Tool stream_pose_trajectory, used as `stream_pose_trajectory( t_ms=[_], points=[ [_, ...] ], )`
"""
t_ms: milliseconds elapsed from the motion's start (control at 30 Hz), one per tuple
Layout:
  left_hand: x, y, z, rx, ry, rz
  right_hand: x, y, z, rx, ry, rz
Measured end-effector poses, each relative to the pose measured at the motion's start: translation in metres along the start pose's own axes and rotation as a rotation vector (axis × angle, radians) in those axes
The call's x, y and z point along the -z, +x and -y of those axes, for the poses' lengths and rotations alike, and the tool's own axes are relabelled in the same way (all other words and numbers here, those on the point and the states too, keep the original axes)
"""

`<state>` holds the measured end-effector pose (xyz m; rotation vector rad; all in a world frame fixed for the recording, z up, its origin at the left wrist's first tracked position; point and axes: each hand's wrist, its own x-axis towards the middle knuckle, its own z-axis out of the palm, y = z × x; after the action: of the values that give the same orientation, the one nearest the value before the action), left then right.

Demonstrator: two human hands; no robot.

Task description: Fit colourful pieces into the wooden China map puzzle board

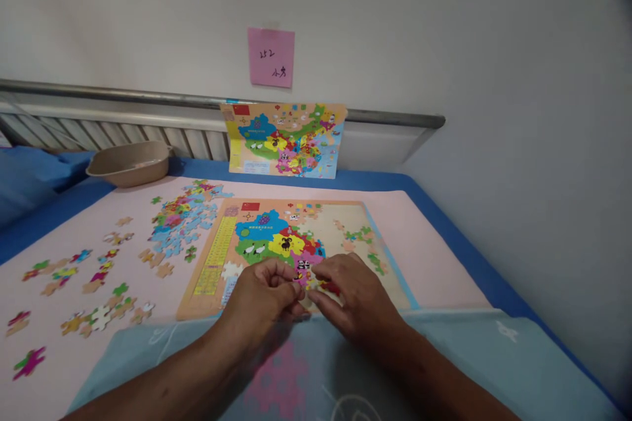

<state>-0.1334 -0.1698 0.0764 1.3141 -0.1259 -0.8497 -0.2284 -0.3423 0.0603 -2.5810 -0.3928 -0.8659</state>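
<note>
A jigsaw board (190, 306) with a partly assembled, coloured map lies before me, its left side filled and much of its right side bare. My left hand (264, 293) is over the board's lower middle, thumb and forefinger pinched together. Whatever may be between those fingertips is too small to make out. Just across from it, my right hand (355, 293) has bent fingers over the map, its thumb apart from the forefinger. The pink panda section (302, 264) shows between the two hands. Under my palms, part of the board is hidden.
Loose jigsaw pieces (180, 220) are heaped left of the board, with smaller clusters (101, 316) nearer me. A picture sheet (286, 141) of the map leans on the metal rail (395, 118). A beige basin (131, 164) stands at back left. Light-blue cloth (444, 342) covers the front.
</note>
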Motion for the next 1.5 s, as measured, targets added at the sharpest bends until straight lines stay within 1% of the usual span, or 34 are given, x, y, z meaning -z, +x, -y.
stream_pose_trajectory(
  t_ms=[167,333,500,667,767,833,900,933,967,1000,1033,1067,1100,1133,1167,1200,1233,1267,1333,1500],
  points=[
    [-0.005,0.001,0.001,0.006,0.009,-0.043,0.000,0.002,0.001,0.020,-0.022,0.006],
    [-0.009,0.001,0.002,0.019,-0.005,-0.050,0.000,0.003,0.001,0.005,-0.016,0.006],
    [-0.009,0.003,0.008,0.029,-0.085,-0.030,-0.001,0.002,-0.002,-0.005,-0.010,0.035],
    [-0.008,0.008,0.016,0.018,-0.084,-0.010,-0.004,0.002,0.001,-0.012,-0.022,0.033],
    [-0.007,0.010,0.015,0.033,-0.083,-0.015,-0.001,0.003,-0.002,-0.026,-0.032,0.044],
    [-0.004,0.006,0.011,0.004,-0.009,-0.058,0.005,0.002,-0.010,-0.071,-0.043,0.063],
    [0.002,-0.005,0.008,-0.071,0.139,-0.103,0.012,0.002,-0.022,-0.138,-0.076,0.081],
    [0.006,-0.012,0.008,-0.103,0.221,-0.097,0.015,0.001,-0.028,-0.172,-0.096,0.085],
    [0.011,-0.019,0.011,-0.121,0.307,-0.058,0.018,0.001,-0.034,-0.203,-0.114,0.091],
    [0.017,-0.027,0.016,-0.131,0.389,0.012,0.019,0.000,-0.038,-0.231,-0.124,0.104],
    [0.022,-0.034,0.024,-0.147,0.488,0.120,0.019,0.000,-0.042,-0.252,-0.124,0.116],
    [0.027,-0.040,0.034,-0.217,0.619,0.241,0.018,0.000,-0.044,-0.267,-0.116,0.131],
    [0.030,-0.043,0.045,-0.381,0.767,0.339,0.016,0.000,-0.044,-0.277,-0.105,0.149],
    [0.032,-0.045,0.057,-0.625,0.921,0.401,0.014,0.001,-0.044,-0.282,-0.094,0.170],
    [0.033,-0.045,0.068,-0.914,1.033,0.389,0.010,0.001,-0.043,-0.284,-0.088,0.193],
    [0.032,-0.044,0.078,-1.141,1.123,0.344,0.007,0.002,-0.042,-0.285,-0.089,0.219],
    [0.031,-0.041,0.086,-1.300,1.180,0.299,0.005,0.002,-0.041,-0.286,-0.095,0.249],
    [0.028,-0.039,0.091,-1.390,1.212,0.257,0.002,0.003,-0.040,-0.287,-0.104,0.278],
    [0.024,-0.036,0.095,-1.422,1.232,0.236,-0.001,0.003,-0.040,-0.287,-0.120,0.323],
    [0.021,-0.034,0.091,-1.399,1.212,0.226,-0.005,0.003,-0.042,-0.295,-0.120,0.381]
  ],
)
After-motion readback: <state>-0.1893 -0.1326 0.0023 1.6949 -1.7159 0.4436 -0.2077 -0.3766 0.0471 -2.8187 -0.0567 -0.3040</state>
